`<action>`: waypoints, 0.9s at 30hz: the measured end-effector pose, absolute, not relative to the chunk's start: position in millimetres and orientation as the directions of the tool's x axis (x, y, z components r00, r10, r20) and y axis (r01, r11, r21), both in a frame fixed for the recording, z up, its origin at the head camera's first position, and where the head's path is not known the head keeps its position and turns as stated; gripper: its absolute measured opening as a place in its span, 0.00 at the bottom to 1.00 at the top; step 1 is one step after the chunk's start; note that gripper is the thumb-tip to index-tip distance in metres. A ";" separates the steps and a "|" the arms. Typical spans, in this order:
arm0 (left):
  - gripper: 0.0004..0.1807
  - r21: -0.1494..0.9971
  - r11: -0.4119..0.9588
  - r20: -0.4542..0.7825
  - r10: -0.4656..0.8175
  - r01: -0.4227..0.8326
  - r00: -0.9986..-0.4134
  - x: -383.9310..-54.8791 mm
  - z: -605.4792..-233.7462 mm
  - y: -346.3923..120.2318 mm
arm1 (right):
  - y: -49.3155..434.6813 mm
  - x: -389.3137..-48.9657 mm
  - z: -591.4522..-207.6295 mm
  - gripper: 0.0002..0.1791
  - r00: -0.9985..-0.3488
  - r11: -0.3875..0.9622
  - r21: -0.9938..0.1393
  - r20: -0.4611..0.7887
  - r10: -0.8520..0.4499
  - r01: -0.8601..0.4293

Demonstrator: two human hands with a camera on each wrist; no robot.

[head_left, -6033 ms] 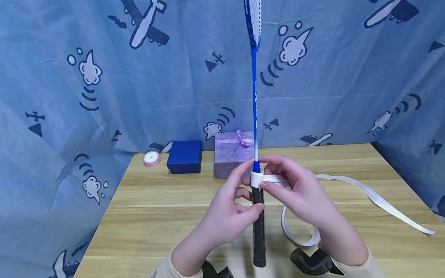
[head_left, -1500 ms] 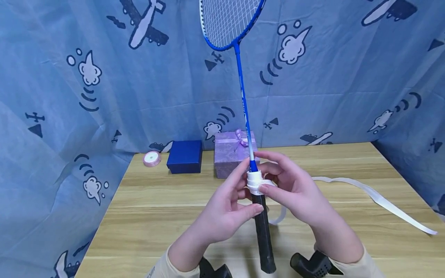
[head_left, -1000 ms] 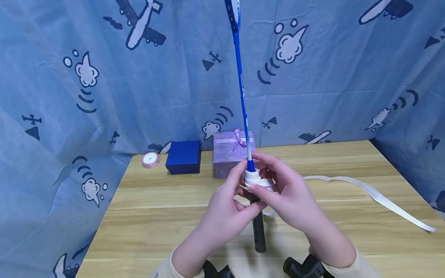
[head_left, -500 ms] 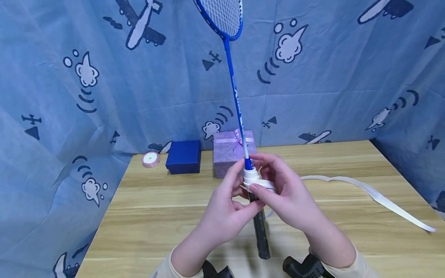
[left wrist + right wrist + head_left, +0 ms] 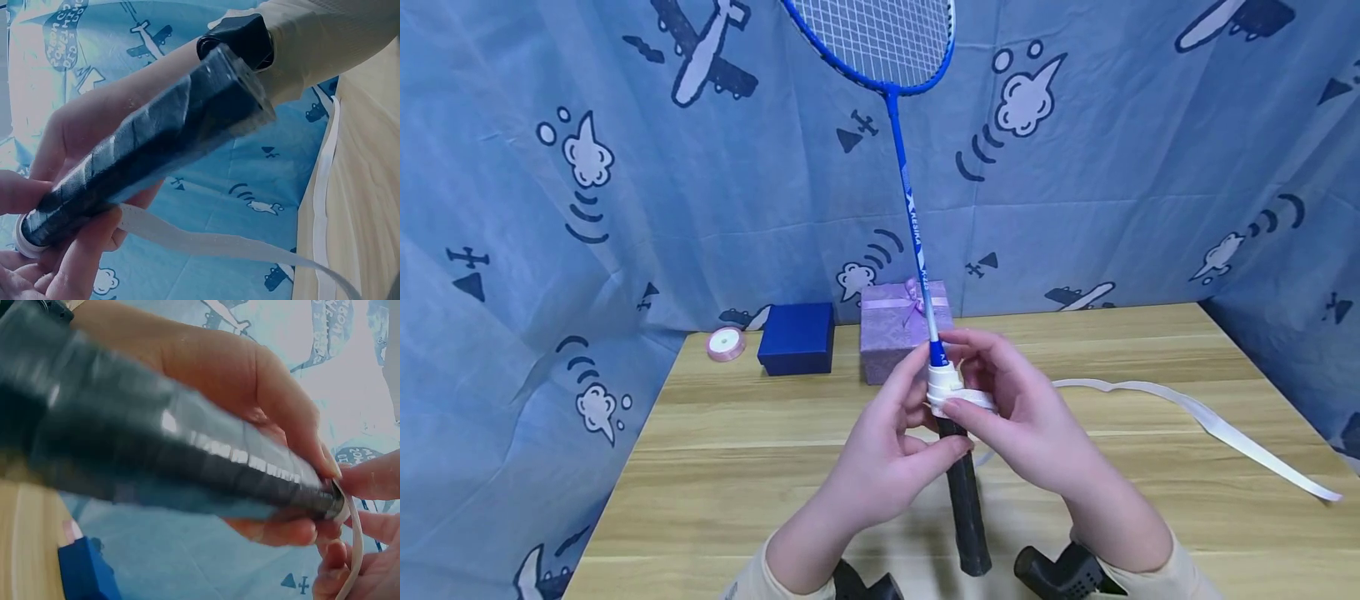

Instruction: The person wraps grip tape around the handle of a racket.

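A blue badminton racket [image 5: 966,512] stands between my hands in the head view, head upward and leaning slightly left; its top is cut off by the frame. White grip tape [image 5: 943,387] circles the upper end of its black handle in overlapping layers. My left hand [image 5: 880,471] holds the handle, thumb on the black part just below the tape, fingers behind. With thumb and fingers, my right hand [image 5: 1033,429] pinches the tape where it leaves the handle on the right. The left wrist view shows the loose tape strip [image 5: 206,244] trailing away from the handle.
The tape's far end [image 5: 1217,425] lies along the right of the wooden table [image 5: 722,492]. At the back stand a purple gift box [image 5: 891,333], a dark blue box [image 5: 797,337] and a pink-edged ribbon spool [image 5: 726,343]. A patterned blue curtain [image 5: 775,183] hangs behind.
A single white band has grown into several overlapping layers reaching further down the handle. The loose loop beside the handle has shrunk. The racket has turned from edge-on to face-on, tilting left.
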State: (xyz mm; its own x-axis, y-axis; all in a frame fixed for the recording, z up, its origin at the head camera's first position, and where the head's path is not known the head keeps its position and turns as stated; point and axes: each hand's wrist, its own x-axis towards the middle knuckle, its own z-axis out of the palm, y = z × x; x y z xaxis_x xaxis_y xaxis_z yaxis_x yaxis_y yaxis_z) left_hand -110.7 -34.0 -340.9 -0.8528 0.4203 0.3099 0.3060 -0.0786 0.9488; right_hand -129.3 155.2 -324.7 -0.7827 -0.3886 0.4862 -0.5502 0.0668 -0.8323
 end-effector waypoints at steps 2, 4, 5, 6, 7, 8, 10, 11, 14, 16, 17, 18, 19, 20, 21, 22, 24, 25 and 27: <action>0.50 0.950 -0.117 0.312 0.430 0.291 -0.847 -110.8 -340.2 -35.1 | 156.8 -130.3 -324.1 0.33 -0.774 0.035 -0.843 0.475 -0.419 -0.537; 0.50 0.951 -0.135 0.309 0.437 0.278 -0.844 -110.9 -339.7 -36.2 | 158.4 -131.0 -323.6 0.34 -0.765 0.019 -0.846 0.472 -0.439 -0.533; 0.50 0.950 -0.141 0.312 0.442 0.279 -0.841 -111.2 -339.6 -36.5 | 159.1 -131.0 -323.6 0.34 -0.760 0.014 -0.845 0.475 -0.444 -0.535; 0.50 0.949 -0.151 0.316 0.448 0.278 -0.836 -111.4 -339.6 -36.8 | 159.5 -131.2 -323.8 0.34 -0.754 0.013 -0.838 0.483 -0.446 -0.545; 0.50 0.947 -0.160 0.320 0.453 0.278 -0.832 -111.7 -339.8 -37.2 | 159.7 -131.1 -324.2 0.34 -0.747 0.018 -0.830 0.493 -0.445 -0.558; 0.50 0.945 -0.167 0.326 0.457 0.280 -0.828 -111.8 -339.9 -37.5 | 159.7 -130.9 -324.7 0.34 -0.742 0.030 -0.817 0.507 -0.440 -0.576; 0.50 0.941 -0.183 0.338 0.462 0.284 -0.820 -112.3 -340.2 -38.1 | 159.1 -129.9 -325.6 0.34 -0.725 0.061 -0.782 0.542 -0.424 -0.621; 0.50 0.938 -0.191 0.345 0.464 0.288 -0.816 -112.4 -340.1 -38.3 | 158.8 -129.5 -326.1 0.34 -0.715 0.076 -0.763 0.561 -0.416 -0.642; 0.50 0.939 -0.194 0.343 0.465 0.284 -0.816 -112.5 -339.6 -38.9 | 157.0 -128.0 -326.7 0.34 -0.690 0.111 -0.711 0.612 -0.388 -0.694; 0.50 0.939 -0.202 0.342 0.463 0.279 -0.818 -112.7 -339.5 -39.3 | 156.4 -127.4 -326.0 0.34 -0.699 0.139 -0.705 0.619 -0.358 -0.695; 0.50 0.939 -0.202 0.343 0.460 0.280 -0.819 -112.7 -339.7 -39.4 | 156.4 -127.0 -325.5 0.34 -0.711 0.147 -0.713 0.614 -0.342 -0.686; 0.50 0.938 -0.208 0.344 0.459 0.277 -0.819 -112.8 -339.9 -39.5 | 156.3 -126.5 -324.8 0.32 -0.726 0.155 -0.724 0.605 -0.326 -0.673; 0.50 0.937 -0.215 0.346 0.458 0.275 -0.819 -112.8 -340.2 -39.6 | 156.5 -126.0 -324.1 0.31 -0.746 0.168 -0.738 0.589 -0.311 -0.654; 0.50 0.936 -0.224 0.348 0.458 0.273 -0.818 -113.0 -340.7 -39.7 | 156.7 -125.5 -323.3 0.29 -0.762 0.180 -0.750 0.575 -0.297 -0.636; 0.50 0.933 -0.236 0.353 0.458 0.271 -0.816 -113.1 -341.2 -39.7 | 156.8 -125.4 -322.8 0.27 -0.773 0.187 -0.758 0.566 -0.286 -0.625; 0.50 0.932 -0.238 0.355 0.457 0.273 -0.816 -113.2 -341.5 -39.8 | 157.1 -125.2 -322.6 0.26 -0.780 0.186 -0.765 0.560 -0.281 -0.616; 0.50 0.929 -0.252 0.361 0.461 0.270 -0.811 -113.5 -342.3 -39.6 | 157.5 -125.2 -322.4 0.23 -0.777 0.184 -0.763 0.563 -0.281 -0.619; 0.50 0.928 -0.259 0.364 0.464 0.270 -0.808 -113.6 -342.6 -39.5 | 157.7 -125.3 -322.5 0.23 -0.769 0.177 -0.757 0.574 -0.281 -0.629; 0.50 0.927 -0.255 0.366 0.468 0.274 -0.804 -113.8 -342.6 -39.3 | 158.2 -124.9 -323.0 0.21 -0.751 0.154 -0.744 0.598 -0.281 -0.650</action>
State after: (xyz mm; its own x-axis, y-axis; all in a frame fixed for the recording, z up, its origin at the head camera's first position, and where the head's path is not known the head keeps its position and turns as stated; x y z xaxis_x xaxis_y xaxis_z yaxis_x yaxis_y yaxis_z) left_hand -113.8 -39.3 -342.6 -0.8043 0.4679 0.3663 0.2738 -0.2554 0.9273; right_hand -124.9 158.2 -323.0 -0.7510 -0.2805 0.5977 -0.6498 0.1537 -0.7444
